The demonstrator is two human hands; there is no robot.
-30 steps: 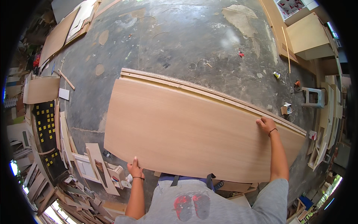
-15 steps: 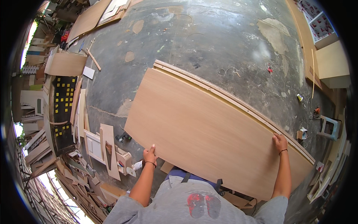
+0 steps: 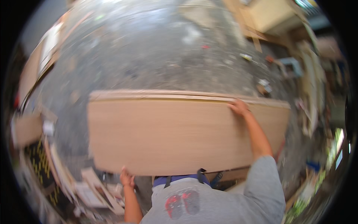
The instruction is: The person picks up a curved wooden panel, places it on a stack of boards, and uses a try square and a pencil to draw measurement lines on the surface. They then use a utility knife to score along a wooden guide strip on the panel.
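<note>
A large light-brown wooden panel lies flat in front of me and reaches across most of the view. Along its far side runs a pale, layered wooden edge with a narrow gap beside the panel. My left hand grips the near edge toward the left, thumb up and the other fingers partly hidden. Farther off, my right hand is curled over the panel's far edge, right of the middle, its fingertips at the gap. What supports the panel underneath is hidden.
Wood offcuts and a dark board with yellow squares are at the left. Sheets lean at the far left. A light-blue stool and a pale wooden cabinet stand at the right. Grey floor stretches beyond the panel.
My view has swung right with motion blur, and the panel now lies nearly level across it instead of slanting. Both hands keep to its edges; the right hand appears farther from my body.
</note>
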